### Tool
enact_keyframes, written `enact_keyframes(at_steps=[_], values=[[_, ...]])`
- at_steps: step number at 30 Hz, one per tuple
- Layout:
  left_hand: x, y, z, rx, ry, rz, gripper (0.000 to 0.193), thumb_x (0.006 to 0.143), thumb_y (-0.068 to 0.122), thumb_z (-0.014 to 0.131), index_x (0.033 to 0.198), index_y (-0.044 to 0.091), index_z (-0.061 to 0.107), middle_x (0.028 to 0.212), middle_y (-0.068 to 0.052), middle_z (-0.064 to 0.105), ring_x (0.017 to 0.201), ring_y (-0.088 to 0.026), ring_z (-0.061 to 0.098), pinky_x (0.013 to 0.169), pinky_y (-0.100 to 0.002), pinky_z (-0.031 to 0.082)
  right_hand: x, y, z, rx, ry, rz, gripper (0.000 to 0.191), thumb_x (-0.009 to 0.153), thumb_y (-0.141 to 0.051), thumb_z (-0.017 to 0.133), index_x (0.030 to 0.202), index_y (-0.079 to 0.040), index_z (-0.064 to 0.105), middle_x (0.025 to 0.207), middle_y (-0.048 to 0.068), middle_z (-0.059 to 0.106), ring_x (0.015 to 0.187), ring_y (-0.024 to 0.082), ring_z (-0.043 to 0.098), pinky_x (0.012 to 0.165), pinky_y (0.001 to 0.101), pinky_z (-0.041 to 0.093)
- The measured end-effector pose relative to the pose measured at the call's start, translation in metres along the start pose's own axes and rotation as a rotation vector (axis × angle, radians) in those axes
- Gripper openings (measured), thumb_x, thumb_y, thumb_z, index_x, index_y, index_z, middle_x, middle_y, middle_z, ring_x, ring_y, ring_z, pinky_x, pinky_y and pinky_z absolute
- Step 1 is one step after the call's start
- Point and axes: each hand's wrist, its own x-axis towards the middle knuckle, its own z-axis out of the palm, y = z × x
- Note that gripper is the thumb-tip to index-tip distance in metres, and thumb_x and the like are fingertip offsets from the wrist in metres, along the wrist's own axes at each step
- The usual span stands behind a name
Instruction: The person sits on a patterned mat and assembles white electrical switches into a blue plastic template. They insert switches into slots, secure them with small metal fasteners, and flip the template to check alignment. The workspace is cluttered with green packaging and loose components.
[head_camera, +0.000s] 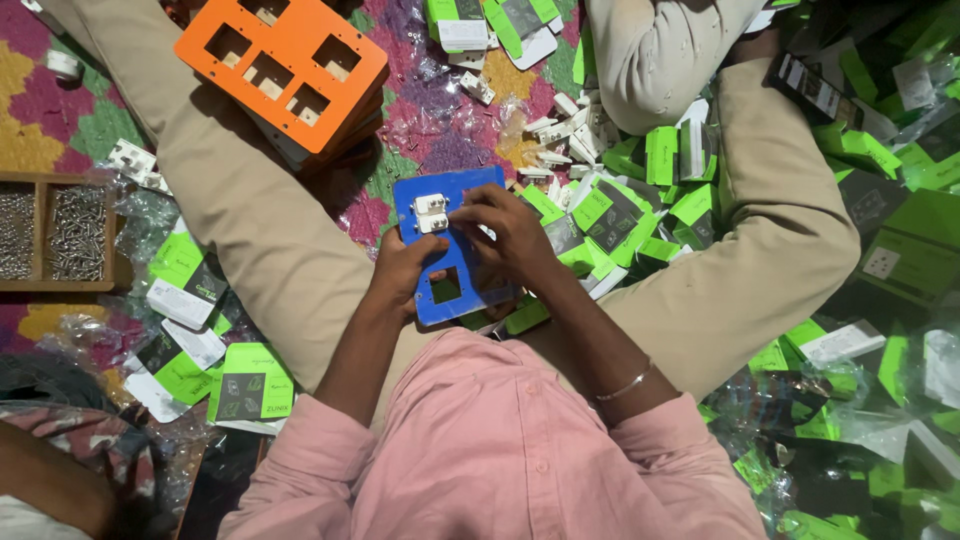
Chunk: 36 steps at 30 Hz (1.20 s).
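I hold a blue plastic plate (462, 190) with square cut-outs over my lap. My left hand (403, 268) grips its lower left edge. My right hand (510, 235) lies across its right side, fingers curled over a cut-out; what is under them is hidden. Two white switch modules (431, 212) sit in the plate's upper left openings.
A stack of orange plates (283, 66) lies on the patterned mat ahead. A wooden tray of screws (58, 232) sits at left. Green-and-white small boxes (665, 205) and loose white modules (560, 125) are scattered around my legs. Another person's knee (655, 55) is at top.
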Motion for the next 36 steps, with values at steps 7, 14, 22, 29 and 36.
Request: enact_keyframes(at_steps=[7, 14, 22, 29, 36], values=[[-0.001, 0.002, 0.003, -0.018, -0.009, 0.005, 0.020, 0.083, -0.005, 0.064, 0.103, -0.002, 0.064, 0.082, -0.006, 0.065, 0.056, -0.010, 0.058, 0.040, -0.024, 0.042, -0.001, 0.001, 0.002, 0.003, 0.043, -0.025, 0.023, 0.088, -0.010, 0.081, 0.110, -0.008, 0.074, 0.110, 0.011, 0.068, 0.100, 0.028, 0.071, 0.084, 0.0373, 0.058], [0.000, -0.002, -0.001, -0.039, -0.016, -0.004, 0.021, 0.083, -0.004, 0.064, 0.104, -0.002, 0.064, 0.083, -0.006, 0.066, 0.056, -0.009, 0.058, 0.041, -0.023, 0.043, -0.002, 0.004, 0.003, 0.028, 0.059, -0.013, 0.021, 0.087, -0.012, 0.082, 0.106, -0.009, 0.074, 0.109, 0.011, 0.067, 0.098, 0.027, 0.071, 0.083, 0.0365, 0.058], [0.004, -0.008, -0.005, 0.006, 0.024, 0.029, 0.027, 0.080, -0.003, 0.068, 0.106, -0.002, 0.065, 0.091, -0.008, 0.071, 0.072, -0.016, 0.073, 0.063, -0.030, 0.065, -0.001, 0.004, 0.003, -0.026, 0.044, -0.016, 0.020, 0.088, -0.012, 0.083, 0.106, -0.009, 0.073, 0.111, 0.011, 0.067, 0.100, 0.029, 0.070, 0.084, 0.0374, 0.057], [0.000, -0.002, 0.001, 0.043, 0.042, 0.004, 0.025, 0.082, 0.001, 0.069, 0.106, -0.002, 0.062, 0.087, -0.009, 0.069, 0.062, -0.018, 0.069, 0.047, -0.031, 0.058, -0.002, 0.005, 0.001, -0.030, 0.019, -0.007, 0.020, 0.088, -0.012, 0.082, 0.106, -0.009, 0.074, 0.112, 0.010, 0.066, 0.100, 0.028, 0.070, 0.085, 0.0371, 0.057], [-0.002, 0.002, 0.003, 0.109, 0.036, 0.021, 0.023, 0.083, 0.002, 0.069, 0.105, -0.001, 0.064, 0.082, -0.007, 0.068, 0.053, -0.010, 0.061, 0.038, -0.022, 0.045, -0.001, 0.007, 0.001, -0.007, 0.000, -0.044, 0.027, 0.084, -0.008, 0.078, 0.110, -0.010, 0.077, 0.111, 0.011, 0.066, 0.100, 0.027, 0.071, 0.084, 0.0367, 0.058]])
